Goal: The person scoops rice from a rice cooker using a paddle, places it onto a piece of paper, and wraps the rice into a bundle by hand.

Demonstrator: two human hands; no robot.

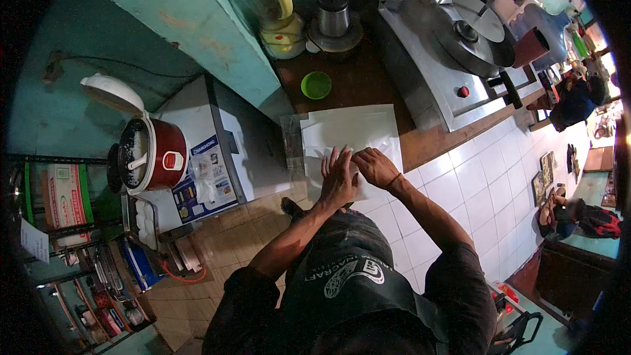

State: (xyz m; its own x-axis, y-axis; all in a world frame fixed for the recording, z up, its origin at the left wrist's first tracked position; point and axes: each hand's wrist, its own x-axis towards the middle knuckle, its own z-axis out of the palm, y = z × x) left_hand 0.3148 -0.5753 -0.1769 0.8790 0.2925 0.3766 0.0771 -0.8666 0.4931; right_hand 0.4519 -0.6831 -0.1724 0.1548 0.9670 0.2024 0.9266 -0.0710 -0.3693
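White sheets of paper (pixel 350 128) lie over the front end of a brown counter, with their near part reaching past its edge. My left hand (pixel 339 177) is over the near part of the sheets, its fingers spread and pointing up. Close beside it, my right hand (pixel 375 166) has its fingers bent at the paper, fingertips near my left thumb; whether it pinches a sheet is hidden. A green round bowl (pixel 316 85) stands on the counter just beyond the sheets.
A yellow-lidded blender (pixel 282 34) and a steel-cupped grinder (pixel 333 19) stand at the back. Right is a steel stove (pixel 434 69) with a lidded pan (pixel 468 49). Left, an open red rice cooker (pixel 167 155) sits on a white appliance. Two people (pixel 574 101) are far right.
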